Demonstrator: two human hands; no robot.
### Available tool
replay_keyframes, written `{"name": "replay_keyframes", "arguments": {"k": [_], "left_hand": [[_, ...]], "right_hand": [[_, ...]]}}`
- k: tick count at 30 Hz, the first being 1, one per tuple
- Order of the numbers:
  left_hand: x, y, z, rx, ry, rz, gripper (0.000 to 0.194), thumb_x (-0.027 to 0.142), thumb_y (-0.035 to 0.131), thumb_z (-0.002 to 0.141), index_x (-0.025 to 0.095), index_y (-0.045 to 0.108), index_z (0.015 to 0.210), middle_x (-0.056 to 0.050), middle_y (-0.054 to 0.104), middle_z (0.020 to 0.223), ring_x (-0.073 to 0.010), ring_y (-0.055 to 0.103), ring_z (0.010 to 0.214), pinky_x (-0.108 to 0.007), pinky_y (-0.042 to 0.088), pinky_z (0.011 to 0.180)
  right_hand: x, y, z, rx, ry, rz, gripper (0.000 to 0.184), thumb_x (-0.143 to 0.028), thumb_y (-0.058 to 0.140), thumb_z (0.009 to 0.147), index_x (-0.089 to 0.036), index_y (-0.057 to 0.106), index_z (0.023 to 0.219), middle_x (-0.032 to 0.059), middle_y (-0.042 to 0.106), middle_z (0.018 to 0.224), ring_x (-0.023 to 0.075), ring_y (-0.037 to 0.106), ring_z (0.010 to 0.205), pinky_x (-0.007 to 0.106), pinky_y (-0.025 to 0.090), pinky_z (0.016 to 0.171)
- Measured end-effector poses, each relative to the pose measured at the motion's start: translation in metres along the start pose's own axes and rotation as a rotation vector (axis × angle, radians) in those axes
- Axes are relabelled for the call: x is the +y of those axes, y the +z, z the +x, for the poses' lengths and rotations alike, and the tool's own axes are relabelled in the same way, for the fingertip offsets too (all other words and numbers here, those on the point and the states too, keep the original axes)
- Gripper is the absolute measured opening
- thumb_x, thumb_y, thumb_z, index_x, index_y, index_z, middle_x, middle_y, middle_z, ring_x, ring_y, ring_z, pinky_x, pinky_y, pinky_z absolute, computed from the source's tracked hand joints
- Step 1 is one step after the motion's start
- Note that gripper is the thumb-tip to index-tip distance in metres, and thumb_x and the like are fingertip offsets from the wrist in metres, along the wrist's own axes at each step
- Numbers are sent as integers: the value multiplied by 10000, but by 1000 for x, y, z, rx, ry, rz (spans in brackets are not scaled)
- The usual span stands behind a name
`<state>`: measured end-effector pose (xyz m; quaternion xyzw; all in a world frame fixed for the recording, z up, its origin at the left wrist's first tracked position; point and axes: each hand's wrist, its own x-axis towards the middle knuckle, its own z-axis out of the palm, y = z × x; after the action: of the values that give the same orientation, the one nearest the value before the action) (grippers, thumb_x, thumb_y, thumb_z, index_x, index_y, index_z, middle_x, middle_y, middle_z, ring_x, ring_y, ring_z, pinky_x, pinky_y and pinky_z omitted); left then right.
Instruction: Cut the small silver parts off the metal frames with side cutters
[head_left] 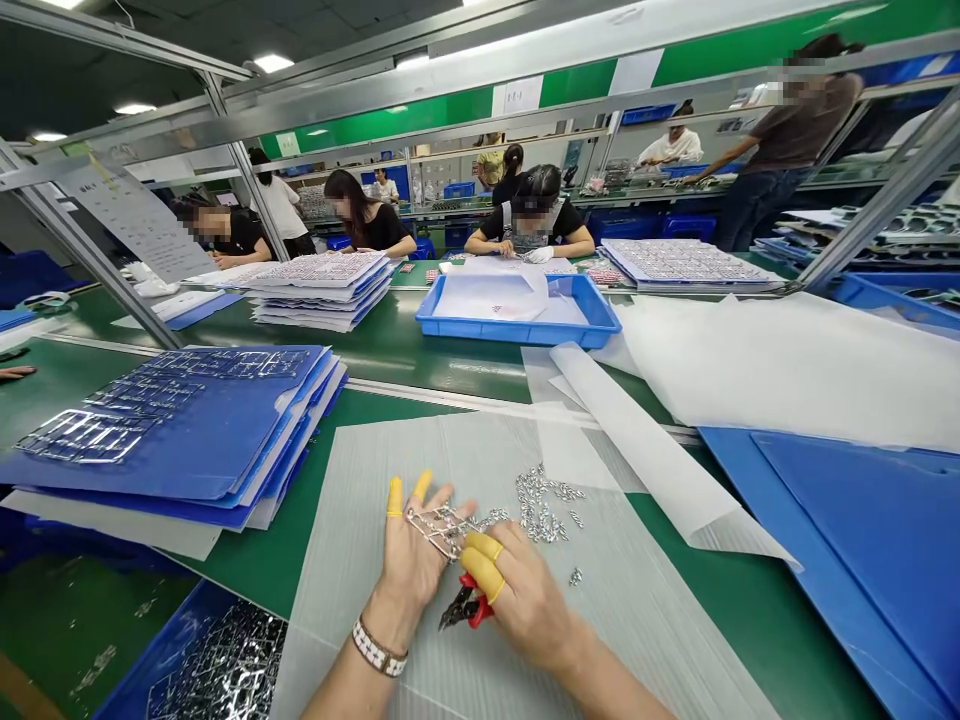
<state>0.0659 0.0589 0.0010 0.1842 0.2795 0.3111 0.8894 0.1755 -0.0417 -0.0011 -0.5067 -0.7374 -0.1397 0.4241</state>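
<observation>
My left hand [416, 560] is turned palm up, with yellow finger cots on two fingers. Across its palm and fingers rests a small chrome sprue frame [439, 528]. My right hand [521, 590], also with yellow finger cots, is closed around red-handled side cutters [469, 605]. Their dark jaws point back and to the left, away from the frame. The right fingertips are at the frame's right edge; whether they pinch it is hidden. Just beyond my hands, a scatter of small chrome pieces [544, 505] lies on a translucent white sheet [360, 490].
At left, a stack of blue sheets [247, 430] bears chrome frames [90, 435]. Below it, a blue bin [142, 665] holds more frames. A blue tray [517, 328] stands ahead. Rolled white sheeting [660, 450] and blue boards [847, 540] lie right. Several people work across the bench.
</observation>
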Motion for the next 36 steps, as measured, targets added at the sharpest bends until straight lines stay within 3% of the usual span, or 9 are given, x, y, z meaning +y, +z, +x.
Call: {"name": "replay_keyframes", "arguments": {"k": [4, 8, 13, 17, 20, 23, 36], "left_hand": [[1, 9, 0, -24, 0, -89, 534, 588, 507, 777, 219, 467, 1161, -142, 467, 1303, -336, 573, 1074, -514, 456, 866], [0, 13, 6, -78, -33, -60, 557, 606, 471, 790, 151, 533, 1104, -180, 548, 1215, -295, 603, 1011, -469, 453, 877], [0, 7, 15, -73, 104, 11, 682, 682, 374, 786, 101, 607, 1057, -198, 571, 1205, -244, 624, 899, -410, 471, 844], [-6, 4, 15, -66, 163, 126, 780, 731, 315, 769, 89, 620, 1091, -199, 583, 1203, -248, 617, 913, -363, 475, 808], [-11, 4, 13, -75, 181, 186, 811, 740, 285, 769, 88, 615, 1120, -195, 601, 1182, -248, 616, 918, -358, 458, 829], [-13, 3, 10, -83, 187, 213, 774, 718, 291, 787, 108, 611, 1140, -178, 587, 1216, -254, 604, 962, -362, 444, 855], [-15, -4, 13, -108, 235, 273, 738, 713, 320, 781, 143, 624, 1138, -165, 569, 1251, -278, 586, 1036, -403, 421, 920]], "right_hand": [[-4, 1, 0, -198, -23, -45, 252, -65, 366, 881, -195, 581, 908, 54, 629, 813, 180, 527, 733, 356, 407, 716], [-7, -1, -1, -342, 12, -97, 266, -83, 354, 879, -210, 577, 947, 59, 629, 873, 196, 531, 800, 385, 403, 781], [-9, -13, 7, -350, 331, -181, 236, -190, 496, 766, -138, 557, 988, 118, 598, 911, 244, 520, 811, 386, 405, 725], [-7, -23, 28, -569, 506, -314, 163, -276, 509, 818, -163, 589, 905, 86, 612, 806, 224, 549, 729, 332, 396, 669], [-5, -25, 42, -680, 544, -333, 262, -332, 508, 846, -146, 600, 1006, 97, 638, 813, 239, 583, 754, 323, 397, 661], [-5, -24, 49, -708, 569, -313, 323, -346, 506, 851, -131, 588, 1079, 112, 653, 849, 252, 602, 776, 323, 398, 652], [-4, -22, 53, -742, 565, -314, 314, -386, 505, 849, -134, 628, 988, 125, 662, 837, 262, 622, 749, 321, 397, 611]]}}
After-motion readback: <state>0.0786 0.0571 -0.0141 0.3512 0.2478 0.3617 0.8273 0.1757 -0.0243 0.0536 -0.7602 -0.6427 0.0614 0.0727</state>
